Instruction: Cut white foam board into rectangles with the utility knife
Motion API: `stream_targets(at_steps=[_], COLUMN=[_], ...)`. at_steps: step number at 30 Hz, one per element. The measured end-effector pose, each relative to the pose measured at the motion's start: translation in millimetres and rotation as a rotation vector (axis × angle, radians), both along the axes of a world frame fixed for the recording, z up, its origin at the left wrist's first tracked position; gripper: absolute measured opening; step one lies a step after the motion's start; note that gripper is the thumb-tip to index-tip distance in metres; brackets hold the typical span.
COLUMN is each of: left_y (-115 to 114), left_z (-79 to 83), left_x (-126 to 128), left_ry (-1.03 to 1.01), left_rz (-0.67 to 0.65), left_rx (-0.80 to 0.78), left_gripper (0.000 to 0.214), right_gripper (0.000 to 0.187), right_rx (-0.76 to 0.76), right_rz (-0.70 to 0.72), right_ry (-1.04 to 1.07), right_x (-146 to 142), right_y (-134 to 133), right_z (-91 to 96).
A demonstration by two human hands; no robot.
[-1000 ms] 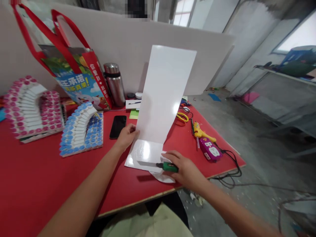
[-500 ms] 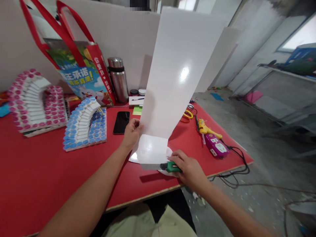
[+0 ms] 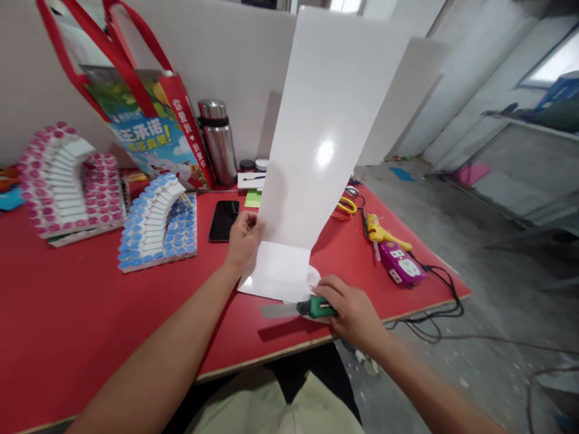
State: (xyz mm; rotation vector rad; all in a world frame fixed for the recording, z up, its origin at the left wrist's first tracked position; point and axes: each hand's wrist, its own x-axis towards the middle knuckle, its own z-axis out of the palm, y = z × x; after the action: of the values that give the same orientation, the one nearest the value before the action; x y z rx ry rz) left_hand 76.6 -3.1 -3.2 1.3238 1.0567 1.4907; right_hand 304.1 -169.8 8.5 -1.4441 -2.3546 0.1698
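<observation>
On a red tabletop [image 3: 113, 355], a long, shiny white sheet [image 3: 330, 108], bent near its base, is rising away and rightward, probably light, springy, best held by edges. The left hand [image 3: 245, 240] is pinching its left edge; the right hand [image 3: 357, 308], fingers clamped, is holding a green-handled knife [image 3: 321, 306] pointing left, perhaps clear of the sheet. Behind, a steel flask [image 3: 221, 150] is standing.

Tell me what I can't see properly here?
In the head view:
Green cutter: back end covered by the right hand.
Green paper: right side hidden behind the white sheet.
Blue object, far right: cut off by the picture's edge.
Cutter's white marks: too small to read.
</observation>
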Motion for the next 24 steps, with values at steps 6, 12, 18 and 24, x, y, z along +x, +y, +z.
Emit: stream_targets(at_steps=[6,12,18,24], left_y=[-1,-4,-2,-1], left_z=[1.0,4.8,5.0,3.8], left_x=[2,4,3,4], left_ry=[-0.049,-0.103,-0.089,-0.057], left_rz=[-0.007,0.007,0.018,0.037], left_rx=[0.020,0.009,-0.008,-0.007], left_gripper=[0.008,0.008,0.009,0.011], right_gripper=[0.032,0.018,0.047,0.039], right_rx=[0.092,0.227,-0.084,-0.413], right_rz=[-0.119,-0.547,-0.655,-0.573], right_ry=[0.176,0.124,0.710,1.060], right_x=[0,27,11,-34], right_y=[0,39,59,67], right_z=[7.0,47.1,65.3,27.1])
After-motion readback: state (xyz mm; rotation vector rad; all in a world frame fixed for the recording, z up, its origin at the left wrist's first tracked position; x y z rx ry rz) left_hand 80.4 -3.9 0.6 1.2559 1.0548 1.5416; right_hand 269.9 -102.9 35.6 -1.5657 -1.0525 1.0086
